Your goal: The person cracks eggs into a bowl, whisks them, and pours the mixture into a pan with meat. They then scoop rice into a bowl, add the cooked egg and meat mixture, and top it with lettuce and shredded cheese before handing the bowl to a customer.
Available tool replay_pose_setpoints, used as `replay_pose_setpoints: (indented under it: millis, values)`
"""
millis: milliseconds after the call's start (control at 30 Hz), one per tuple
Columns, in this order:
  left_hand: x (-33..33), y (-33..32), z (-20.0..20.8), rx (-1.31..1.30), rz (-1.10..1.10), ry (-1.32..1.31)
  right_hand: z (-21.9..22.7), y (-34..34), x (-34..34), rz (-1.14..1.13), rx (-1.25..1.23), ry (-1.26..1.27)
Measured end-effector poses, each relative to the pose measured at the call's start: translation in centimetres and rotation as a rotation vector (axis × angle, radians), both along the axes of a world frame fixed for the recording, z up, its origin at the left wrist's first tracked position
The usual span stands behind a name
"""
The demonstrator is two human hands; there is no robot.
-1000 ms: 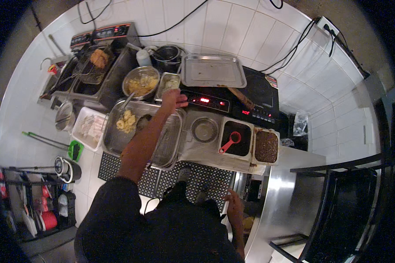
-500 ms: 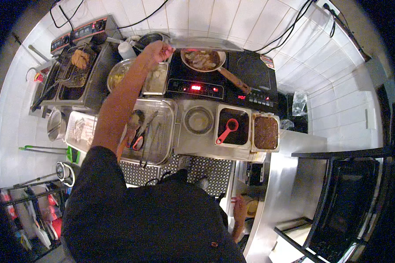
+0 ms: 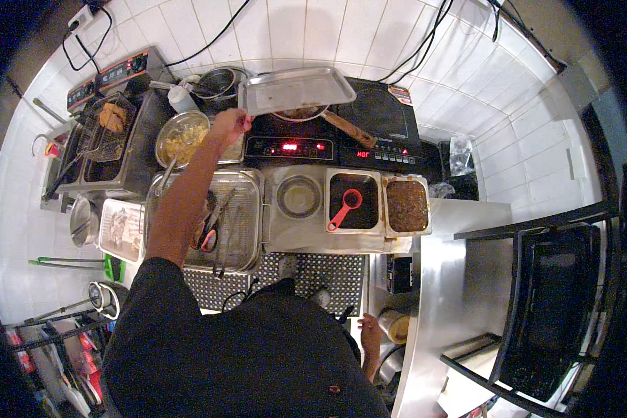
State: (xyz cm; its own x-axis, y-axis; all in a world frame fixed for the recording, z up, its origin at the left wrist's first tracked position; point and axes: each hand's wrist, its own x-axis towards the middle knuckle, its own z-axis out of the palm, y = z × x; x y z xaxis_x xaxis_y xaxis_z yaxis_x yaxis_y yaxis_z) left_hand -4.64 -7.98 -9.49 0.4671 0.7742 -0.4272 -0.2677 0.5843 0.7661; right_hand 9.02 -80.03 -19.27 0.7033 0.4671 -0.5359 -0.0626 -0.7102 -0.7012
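- The counter (image 3: 279, 244) is metal, and it lies between the left hand (image 3: 231, 127) and the right hand (image 3: 369, 333), nearer to the body than the black cooktop (image 3: 266, 129).
- Behind all this, past the left hand, stands a wall (image 3: 285, 31) of white tiles; a dotted mat (image 3: 341, 279) covers the floor to the left of the right hand.
- On the far left side of the left hand there is a fryer (image 3: 141, 136); the steel bowl (image 3: 158, 143) with yellow food is just beside this hand.
- The shallow metal tray (image 3: 292, 89) is directly to the right of the left hand and over the pan (image 3: 301, 115).
- Its long axis goes from left to right, the right end a little farther from the body.
- The pan's wooden handle (image 3: 350, 129) points rightward and toward the body.
- The left fingers are at the tray's near left corner; I cannot tell if they grip it.
- The right hand hangs low, fingers bent; how closed, I cannot tell.
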Motion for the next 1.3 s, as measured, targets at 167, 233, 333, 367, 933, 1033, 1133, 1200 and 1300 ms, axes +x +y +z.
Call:
replay_pose_setpoints:
  millis: [167,233,333,367,933,1033,1133,1200,1300]
  values:
    - [1.5,0.2,6.1,0.183,-0.079,0.044,-1.5,-0.1,0.7,0.123,0.162,-0.103]
    - [2.3,-2.0,8.5,0.533,-0.224,0.257,-0.6,1.2,1.9,0.238,0.122,-0.252]
    - [2.7,-5.9,8.6,1.172,-0.406,0.489,2.7,4.4,3.0,0.194,0.144,-0.298]
    - [2.8,-6.8,7.7,1.297,-0.436,0.495,3.2,5.9,3.7,0.146,0.197,-0.254]
    - [27.1,-29.6,-4.6,-0.208,-0.402,-0.235,12.3,19.6,39.5,-0.298,0.675,0.012]
    - [26.9,-29.0,-4.7,-0.141,-0.374,-0.182,8.8,22.2,42.6,-0.246,0.51,-0.112]
    - [25.6,-28.0,-5.2,-0.138,-0.287,-0.062,6.6,25.5,42.8,-0.009,0.419,-0.626]
    - [23.9,-27.5,-5.6,-0.086,-0.224,0.034,7.9,29.4,39.2,0.237,0.462,-0.924]
    - [21.2,-27.1,-5.7,-0.06,-0.141,0.126,13.6,34.9,30.8,0.659,0.586,-0.88]
